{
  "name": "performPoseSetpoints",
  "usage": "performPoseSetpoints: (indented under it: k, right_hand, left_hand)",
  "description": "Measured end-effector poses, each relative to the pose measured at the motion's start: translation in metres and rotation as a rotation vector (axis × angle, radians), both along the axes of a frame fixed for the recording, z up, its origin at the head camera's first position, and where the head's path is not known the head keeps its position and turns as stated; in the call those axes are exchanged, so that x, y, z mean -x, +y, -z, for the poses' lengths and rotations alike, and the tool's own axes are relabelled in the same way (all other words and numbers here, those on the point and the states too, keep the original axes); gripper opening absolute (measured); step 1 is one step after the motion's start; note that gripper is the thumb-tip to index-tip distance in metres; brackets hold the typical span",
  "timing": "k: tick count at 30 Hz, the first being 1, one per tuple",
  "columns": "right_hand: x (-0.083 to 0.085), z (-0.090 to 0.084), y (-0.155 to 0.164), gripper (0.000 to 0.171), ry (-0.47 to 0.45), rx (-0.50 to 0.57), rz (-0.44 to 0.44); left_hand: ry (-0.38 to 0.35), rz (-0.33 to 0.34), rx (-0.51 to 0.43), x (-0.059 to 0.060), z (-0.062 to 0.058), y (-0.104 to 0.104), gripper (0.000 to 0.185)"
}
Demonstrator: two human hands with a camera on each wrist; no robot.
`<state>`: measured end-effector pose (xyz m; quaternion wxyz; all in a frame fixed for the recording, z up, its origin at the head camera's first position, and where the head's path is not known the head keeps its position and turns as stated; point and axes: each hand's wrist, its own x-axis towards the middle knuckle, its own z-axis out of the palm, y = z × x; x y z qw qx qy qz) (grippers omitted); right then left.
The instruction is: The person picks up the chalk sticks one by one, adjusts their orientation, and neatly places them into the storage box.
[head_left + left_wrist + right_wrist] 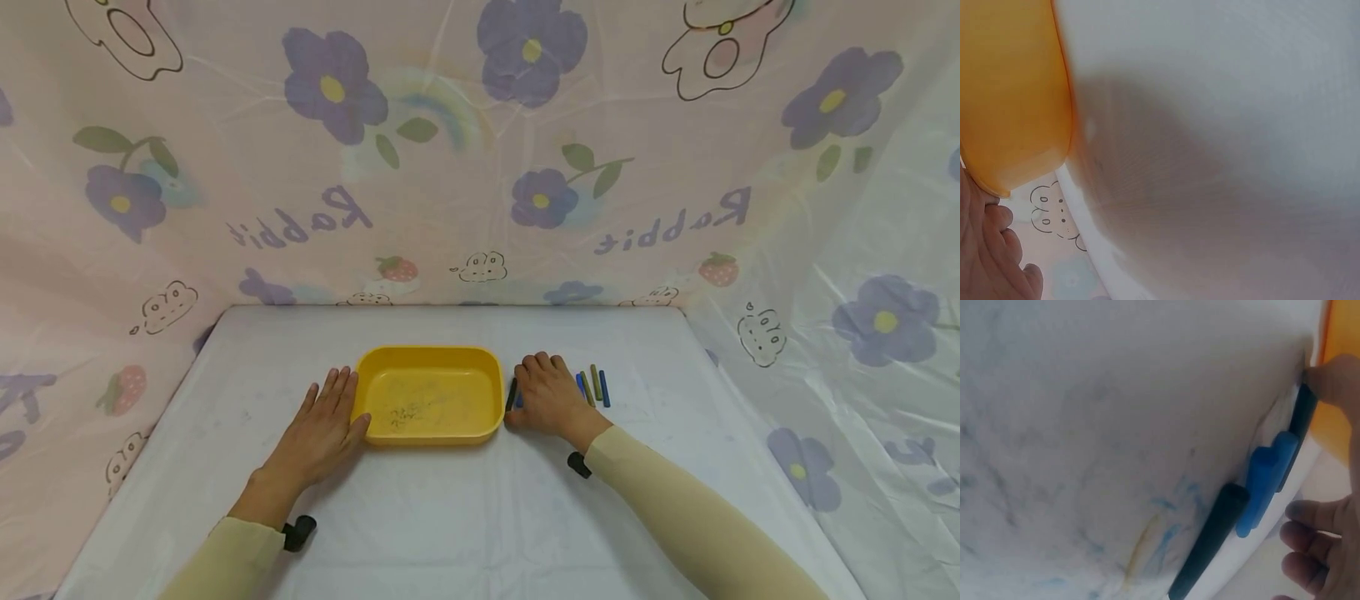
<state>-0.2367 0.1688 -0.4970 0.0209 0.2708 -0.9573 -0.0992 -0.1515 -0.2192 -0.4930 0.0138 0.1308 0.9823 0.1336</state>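
A yellow rectangular tray [457,392] with small dark specks inside sits on the white cloth. Along its left side lies my left hand [318,429], fingers straight, fingers and thumb touching the tray wall. My right hand [551,400] is over a row of crayons just right of the tray. In the right wrist view the thumb touches the end of a dark crayon [1299,412], while the fingertips stand apart from it. Two blue crayons [1263,481] and a dark green crayon [1210,540] lie beside it. The hand partly hides the row in the head view.
Right of my right hand lie olive crayons [596,382] and a dark blue crayon [604,389]. Blue and yellow smears [1163,544] mark the white cloth [450,517]. A patterned curtain [442,192] rises behind the table's far edge and along both sides.
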Motion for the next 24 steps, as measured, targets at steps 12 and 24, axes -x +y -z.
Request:
performPoseSetpoints:
  k: [12, 24]
  right_hand:
    - [0.008, 0.004, 0.002, 0.076, -0.076, 0.021, -0.028]
    - [0.013, 0.0, 0.004, 0.078, -0.082, 0.046, -0.077]
  left_hand:
    - [0.012, 0.006, -0.008, 0.0, 0.003, -0.001, 0.078]
    - [0.018, 0.006, -0.011, 0.0, 0.004, -0.001, 0.078]
